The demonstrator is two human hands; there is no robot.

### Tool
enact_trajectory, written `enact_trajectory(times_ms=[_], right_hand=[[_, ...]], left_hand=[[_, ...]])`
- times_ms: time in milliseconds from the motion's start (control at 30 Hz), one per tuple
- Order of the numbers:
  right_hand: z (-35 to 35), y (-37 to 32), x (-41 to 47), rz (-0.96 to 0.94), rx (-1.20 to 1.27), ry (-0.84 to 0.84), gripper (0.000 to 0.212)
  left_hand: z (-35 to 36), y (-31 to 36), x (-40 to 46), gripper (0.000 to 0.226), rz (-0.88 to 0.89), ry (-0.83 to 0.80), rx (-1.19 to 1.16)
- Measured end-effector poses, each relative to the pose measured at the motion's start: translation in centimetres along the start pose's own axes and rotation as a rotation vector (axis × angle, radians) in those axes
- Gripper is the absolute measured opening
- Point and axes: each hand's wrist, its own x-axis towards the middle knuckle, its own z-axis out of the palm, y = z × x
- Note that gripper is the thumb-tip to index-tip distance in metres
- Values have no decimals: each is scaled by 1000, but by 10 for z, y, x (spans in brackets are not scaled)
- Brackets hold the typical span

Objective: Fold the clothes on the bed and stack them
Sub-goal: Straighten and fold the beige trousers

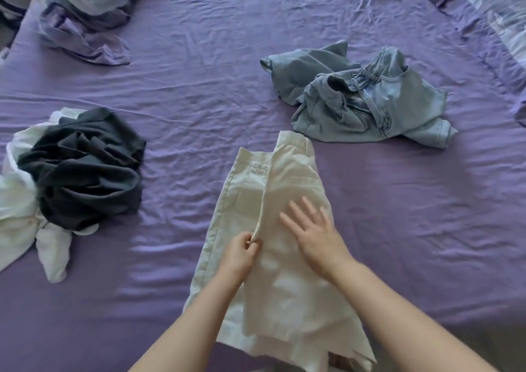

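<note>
1. I see a bed (398, 229) covered in a wrinkled purple sheet filling nearly the whole view around the hands.
2. Far beyond the hands to the left, a crumpled purple-and-white duvet (85, 10) lies bunched.
3. Patterned bedding (495, 16) sits far right.
4. Soft light glosses the sheet.

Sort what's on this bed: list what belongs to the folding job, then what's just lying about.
Job:
cream trousers, left hand pinching the fold edge, right hand flat on top
jeans, crumpled
dark garment on white garment

Lying about:
bedding, bunched at far left
purple sheet
</note>
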Motion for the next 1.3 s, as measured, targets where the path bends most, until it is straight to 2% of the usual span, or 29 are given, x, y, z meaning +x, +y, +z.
enact_trajectory(times_ms=[100, 233, 367, 433, 633, 767, 867, 933, 1000, 1100, 1200, 1267, 1300], right_hand=[[-32, 10, 49, -81, -171, 62, 72], [-68, 0, 112, -162, -385, -73, 70], [-68, -24, 143, -267, -607, -267, 43], [-62, -29, 150, -273, -628, -291, 35], [-55, -43, 152, -267, -323, 20, 35], [-45, -71, 164, -238, -151, 32, 41], [-28, -79, 168, -153, -39, 36, 58], [-12, -71, 155, -138, -17, 0, 64], [7, -57, 127, -144, -48, -20, 63], [37, -39, 74, -139, -65, -63, 60], [61, -37, 25, -138, -15, -99, 59], [69, -37, -3, -140, 2, -105, 60], [72, -38, -15, -127, 11, -99, 59]], left_hand=[[-2, -17, -7, 7, 4, 6, 75], [-4, -28, -16, 35, 14, -185, 98], [-13, -36, -18, 40, 75, -291, 85], [-23, -39, -15, 42, 63, -320, 32], [-88, -56, -9, 32, -10, -328, 128], [-122, -78, -10, 23, -142, -191, 167], [-124, -86, -6, 25, -183, -152, 207], [-113, -88, -5, 32, -186, -190, 320], [-99, -88, -8, 42, -183, -151, 375], [-85, -86, -13, 76, -130, -53, 403], [-74, -86, -20, 106, -124, -67, 388], [-66, -87, -30, 112, -109, -33, 481], [-60, -88, -35, 111, -54, 16, 603]])
